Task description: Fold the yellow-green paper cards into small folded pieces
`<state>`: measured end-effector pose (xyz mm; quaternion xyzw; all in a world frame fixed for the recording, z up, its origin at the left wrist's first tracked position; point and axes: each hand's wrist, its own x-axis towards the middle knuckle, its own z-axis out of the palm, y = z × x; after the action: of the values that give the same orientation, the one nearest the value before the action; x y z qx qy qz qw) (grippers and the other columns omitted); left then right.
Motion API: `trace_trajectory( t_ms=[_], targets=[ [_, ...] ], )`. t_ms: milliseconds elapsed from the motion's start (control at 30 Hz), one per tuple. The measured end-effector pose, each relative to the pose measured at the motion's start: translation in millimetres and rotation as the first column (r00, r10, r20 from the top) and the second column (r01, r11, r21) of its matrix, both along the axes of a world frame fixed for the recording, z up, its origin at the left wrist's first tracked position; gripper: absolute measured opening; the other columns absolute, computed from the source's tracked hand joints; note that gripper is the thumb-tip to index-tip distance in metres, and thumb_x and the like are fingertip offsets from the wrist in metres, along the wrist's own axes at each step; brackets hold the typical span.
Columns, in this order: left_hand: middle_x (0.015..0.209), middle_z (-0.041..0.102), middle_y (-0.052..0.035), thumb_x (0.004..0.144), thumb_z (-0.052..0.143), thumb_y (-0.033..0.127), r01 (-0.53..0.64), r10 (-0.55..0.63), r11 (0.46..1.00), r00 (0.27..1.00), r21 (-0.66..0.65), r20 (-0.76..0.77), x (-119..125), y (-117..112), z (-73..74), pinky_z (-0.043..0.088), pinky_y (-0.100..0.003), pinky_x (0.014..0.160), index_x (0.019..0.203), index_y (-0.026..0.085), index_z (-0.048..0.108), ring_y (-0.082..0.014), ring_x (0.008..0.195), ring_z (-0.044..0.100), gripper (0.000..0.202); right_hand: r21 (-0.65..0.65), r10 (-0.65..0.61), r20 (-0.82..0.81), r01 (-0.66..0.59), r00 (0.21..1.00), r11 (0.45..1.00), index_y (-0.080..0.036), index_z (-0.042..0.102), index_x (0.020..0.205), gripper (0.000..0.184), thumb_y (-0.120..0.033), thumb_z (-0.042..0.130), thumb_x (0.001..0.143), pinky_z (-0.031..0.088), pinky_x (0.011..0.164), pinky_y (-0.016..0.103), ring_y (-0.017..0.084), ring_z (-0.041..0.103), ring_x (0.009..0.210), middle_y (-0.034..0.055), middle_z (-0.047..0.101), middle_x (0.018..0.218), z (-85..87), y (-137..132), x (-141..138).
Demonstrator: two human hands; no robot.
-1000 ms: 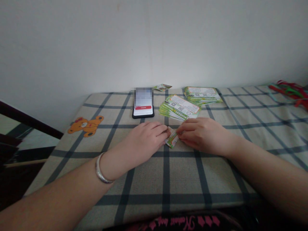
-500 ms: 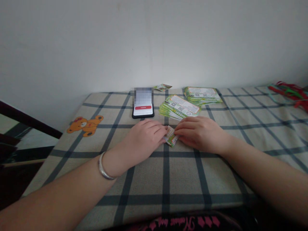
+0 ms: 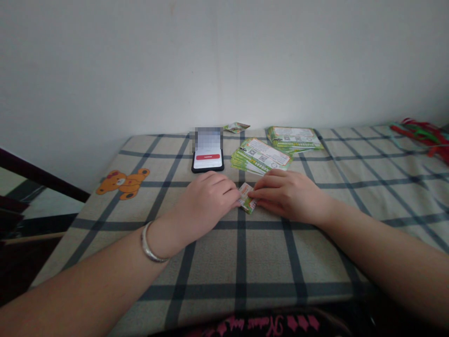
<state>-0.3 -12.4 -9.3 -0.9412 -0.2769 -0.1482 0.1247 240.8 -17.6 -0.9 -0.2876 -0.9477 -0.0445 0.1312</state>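
Note:
A small folded piece of green and white printed paper [image 3: 247,202] lies on the checked tablecloth between my hands. My left hand [image 3: 212,199] is closed at its left side, fingertips pressed together at the paper's edge. From the right, my right hand [image 3: 286,193] pinches the same paper, its thumb and fingers over the right edge. Just beyond my right hand a fanned stack of green printed leaflets [image 3: 261,155] rests on the cloth. Parts of the folded paper are hidden under my fingertips.
A phone [image 3: 208,161] with a lit screen stands beyond my left hand. Along the wall are a folded paper piece [image 3: 237,127] and another leaflet pile [image 3: 294,137]. Red and green strips [image 3: 424,135] lie far right. A bear picture [image 3: 123,183] is on the tablecloth [image 3: 210,267].
My left fingers have drawn back slightly to the left, so more of the folded paper shows. The right hand has shifted a touch left. The leaflets and phone stay put.

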Motion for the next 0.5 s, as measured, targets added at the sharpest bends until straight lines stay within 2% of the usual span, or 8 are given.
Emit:
trace_trajectory(
  t_ms=[167, 267, 367, 500],
  targets=[
    [0.087, 0.066, -0.0059, 0.093, 0.056, 0.03, -0.011, 0.011, 1.0, 1.0, 0.013, 0.012, -0.4, 2.8, 0.3, 0.049, -0.037, 0.078, 0.088, 0.015, 0.068, -0.0217, 0.086, 0.059, 0.02, 0.091, -0.005, 0.038, 0.002, 0.999, 0.996, -0.023, 0.067, 0.115, 0.026, -0.026, 0.048, 0.097, 0.046, 0.075, 0.033, 0.02, 0.059, 0.091, 0.0069, 0.069, 0.105, -1.4, 0.6, -5.6],
    [0.086, 0.066, -0.0062, 0.093, 0.056, 0.03, -0.007, 0.007, 1.0, 1.0, 0.019, -0.002, -1.3, 3.9, 0.2, 0.048, -0.037, 0.077, 0.088, 0.015, 0.068, -0.0219, 0.085, 0.059, 0.019, 0.112, -0.009, 0.077, 0.0, 0.997, 0.994, -0.02, 0.068, 0.111, 0.026, -0.025, 0.047, 0.097, 0.047, 0.073, 0.033, 0.02, 0.06, 0.089, 0.0074, 0.069, 0.103, -2.0, 1.1, -8.9],
    [0.086, 0.066, -0.0059, 0.093, 0.056, 0.029, 0.012, -0.011, 1.0, 1.0, 0.025, -0.013, -2.3, 4.3, 0.4, 0.048, -0.037, 0.078, 0.087, 0.015, 0.067, -0.0215, 0.085, 0.059, 0.019, 0.08, 0.022, 0.058, -0.026, 0.998, 0.996, -0.019, 0.069, 0.108, 0.026, -0.025, 0.047, 0.097, 0.048, 0.079, 0.035, 0.021, 0.06, 0.094, 0.0075, 0.07, 0.105, -2.0, 1.8, -9.1],
    [0.085, 0.066, -0.006, 0.094, 0.055, 0.031, 0.019, -0.018, 0.999, 1.0, 0.041, -0.018, -2.8, 4.5, 0.9, 0.049, -0.037, 0.079, 0.085, 0.014, 0.066, -0.0216, 0.084, 0.06, 0.022, -0.009, 0.074, -0.053, -0.075, 0.996, 0.997, -0.02, 0.069, 0.111, 0.027, -0.024, 0.046, 0.097, 0.049, 0.085, 0.034, 0.02, 0.06, 0.1, 0.0066, 0.069, 0.115, -3.4, 3.0, -5.8]
  ],
)
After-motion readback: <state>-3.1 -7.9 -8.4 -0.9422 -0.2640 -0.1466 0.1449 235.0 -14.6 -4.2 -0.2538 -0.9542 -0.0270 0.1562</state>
